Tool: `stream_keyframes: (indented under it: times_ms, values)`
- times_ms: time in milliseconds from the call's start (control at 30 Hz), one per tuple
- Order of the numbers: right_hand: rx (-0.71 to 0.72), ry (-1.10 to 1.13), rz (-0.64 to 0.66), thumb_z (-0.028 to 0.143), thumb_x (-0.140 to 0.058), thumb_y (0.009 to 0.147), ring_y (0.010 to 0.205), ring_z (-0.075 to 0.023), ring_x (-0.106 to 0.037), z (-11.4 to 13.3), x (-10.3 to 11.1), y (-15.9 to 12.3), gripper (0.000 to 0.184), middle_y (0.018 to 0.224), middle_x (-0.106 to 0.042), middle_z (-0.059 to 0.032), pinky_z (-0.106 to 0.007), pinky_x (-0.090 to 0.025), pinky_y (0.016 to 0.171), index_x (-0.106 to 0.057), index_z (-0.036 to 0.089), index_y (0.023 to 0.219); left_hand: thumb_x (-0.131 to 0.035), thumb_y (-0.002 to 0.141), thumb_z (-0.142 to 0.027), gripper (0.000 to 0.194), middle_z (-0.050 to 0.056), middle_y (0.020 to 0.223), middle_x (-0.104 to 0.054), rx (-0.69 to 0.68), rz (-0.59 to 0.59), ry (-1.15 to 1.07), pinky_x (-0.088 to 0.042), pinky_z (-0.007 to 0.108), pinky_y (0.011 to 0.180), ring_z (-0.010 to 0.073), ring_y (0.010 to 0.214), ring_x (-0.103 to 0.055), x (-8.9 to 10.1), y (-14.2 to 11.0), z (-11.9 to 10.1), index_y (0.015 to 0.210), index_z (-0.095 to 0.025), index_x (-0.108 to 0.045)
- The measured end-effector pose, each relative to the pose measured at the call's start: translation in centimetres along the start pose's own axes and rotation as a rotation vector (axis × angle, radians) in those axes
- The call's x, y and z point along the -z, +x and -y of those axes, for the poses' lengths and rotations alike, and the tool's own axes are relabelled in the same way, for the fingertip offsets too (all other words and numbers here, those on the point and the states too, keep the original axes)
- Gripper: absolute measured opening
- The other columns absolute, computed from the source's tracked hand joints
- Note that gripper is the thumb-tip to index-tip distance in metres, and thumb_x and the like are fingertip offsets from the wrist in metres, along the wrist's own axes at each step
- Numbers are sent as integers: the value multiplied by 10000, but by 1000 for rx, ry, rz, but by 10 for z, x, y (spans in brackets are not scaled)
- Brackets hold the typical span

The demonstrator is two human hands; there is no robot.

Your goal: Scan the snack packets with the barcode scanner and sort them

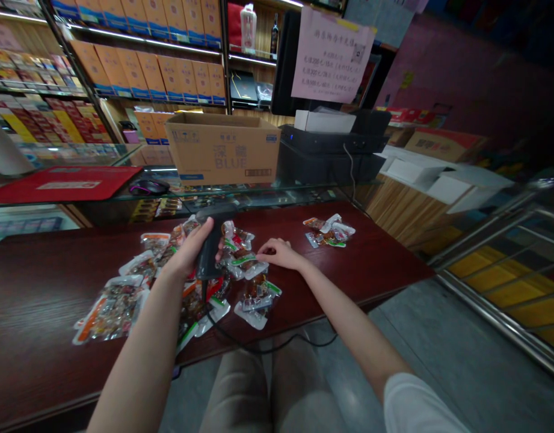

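Note:
My left hand [193,249] is wrapped around the handle of a dark barcode scanner [210,249], whose cable hangs down past the table's front edge. The scanner is over a spread of clear vacuum-sealed snack packets [116,307]. To its right, my right hand [281,252] has thumb and fingers closed at the edge of a green-trimmed snack packet [243,258]. Nearer to me lies another packet [258,300] with a green strip. A small separate pile of packets [329,230] rests farther right on the dark red table [367,264].
A cardboard box [225,150] stands on the glass counter behind the table. Beside it are a black monitor [286,66] with a pink paper sign [333,54], a computer mouse [149,187] and a red mat [64,183]. A metal railing [497,319] is at the right.

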State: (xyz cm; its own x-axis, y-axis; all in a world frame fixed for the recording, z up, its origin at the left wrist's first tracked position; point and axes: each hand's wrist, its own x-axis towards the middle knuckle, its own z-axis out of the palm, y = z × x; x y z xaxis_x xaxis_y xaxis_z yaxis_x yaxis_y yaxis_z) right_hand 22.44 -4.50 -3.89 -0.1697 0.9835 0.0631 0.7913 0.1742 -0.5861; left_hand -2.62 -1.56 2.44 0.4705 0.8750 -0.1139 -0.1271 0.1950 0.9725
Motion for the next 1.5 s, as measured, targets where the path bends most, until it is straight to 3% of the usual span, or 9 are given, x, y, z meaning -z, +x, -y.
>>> stream_keyframes:
  times_ms: [200,367,467,567,667,800,933,1167,1500]
  values:
    - [-16,128,-77,411,-668,837,804,-151,-608,-14,-1,16,273,1037,-694,-39,-339,-420,834,-708,221,1029,-628,703,-704,514,11,512,-538,-13,-29,27,-388,253,367,129,388,-482,11,-1,-6,719,-192,-585]
    - [-110,145,-184,386,-698,809,913,-182,-632,-7,-20,55,518,1172,-658,-99,-317,-464,820,-568,183,1268,-628,693,-714,526,16,488,-536,6,-24,38,-359,252,349,142,382,-490,17,1,-4,749,-192,-611]
    - [-121,5,-175,469,-742,746,1068,-267,-606,4,-30,69,589,1176,-656,-123,-387,-444,910,-593,192,1243,-633,675,-736,542,17,508,-551,4,-42,3,-366,246,351,129,381,-487,15,3,-1,713,-197,-590]
    - [-132,-53,-172,474,-764,707,1074,-287,-602,6,-34,74,460,1085,-670,-112,-415,-433,936,-660,190,1055,-639,690,-721,532,12,514,-553,14,-20,-18,-378,235,365,122,391,-506,13,5,2,706,-194,-572]
    - [-137,100,-255,365,-792,647,935,-227,-633,-5,-31,73,363,942,-663,-43,-378,-486,860,-595,194,899,-631,705,-716,537,15,523,-563,14,15,-6,-379,237,363,129,398,-523,12,7,3,728,-183,-571]
    - [-210,593,-344,313,-761,602,730,-167,-638,-24,-17,64,438,799,-610,44,-345,-556,668,-427,228,872,-618,727,-707,548,22,587,-602,-41,41,-10,-382,229,372,121,406,-532,7,7,6,813,-166,-581]
    - [-126,1018,-392,265,-772,589,794,-134,-664,-37,9,44,497,941,-636,41,-357,-586,744,-415,250,935,-636,725,-689,529,27,629,-624,-85,41,-10,-397,236,388,123,414,-540,-3,4,8,817,-174,-558]
    - [-48,1211,-417,178,-722,653,917,-156,-672,-65,53,9,399,997,-691,24,-440,-547,921,-552,264,1004,-585,697,-773,605,9,543,-579,-77,139,95,-414,225,391,120,419,-539,-39,-1,4,724,-171,-525]
    - [-62,1206,-495,203,-715,697,870,-162,-671,-94,45,-6,312,999,-687,5,-432,-601,831,-617,257,989,-606,695,-758,636,-8,575,-591,-49,246,109,-417,218,379,115,393,-551,-84,26,25,874,-150,-544]
